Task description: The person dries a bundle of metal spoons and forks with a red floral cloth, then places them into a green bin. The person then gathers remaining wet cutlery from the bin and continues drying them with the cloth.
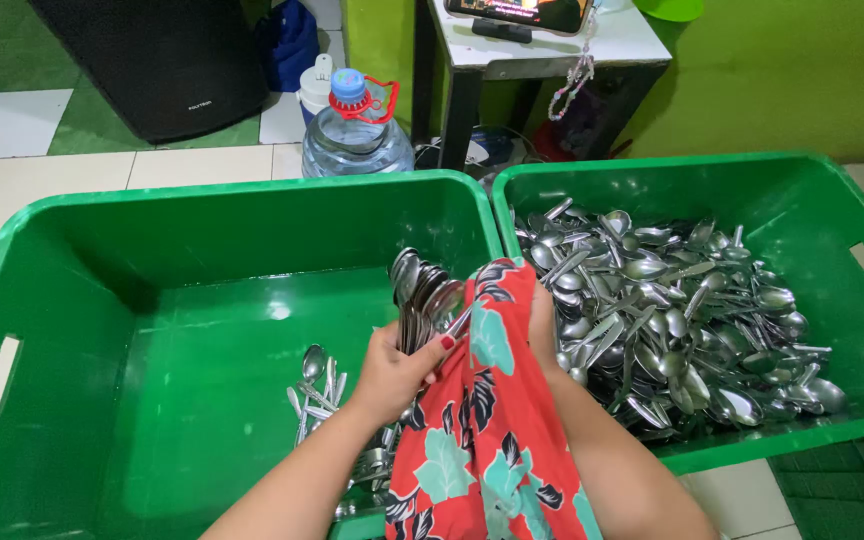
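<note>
My left hand (397, 370) grips a stacked bunch of metal spoons (420, 290), bowls up, above the left green crate (72, 300). A red floral cloth (482, 420) drapes over my right hand (542, 325), which presses the cloth against the spoons from the right. Only the edge of that hand shows. A few spoons (314, 390) lie on the left crate's floor below my left wrist. The right green crate (832, 200) holds a big heap of spoons (672, 320).
Behind the crates stand a large water bottle (355, 135) with a blue cap, a black speaker box (152, 60) and a small white table (552, 45) with a dark device on it. Tiled floor and a green wall surround them.
</note>
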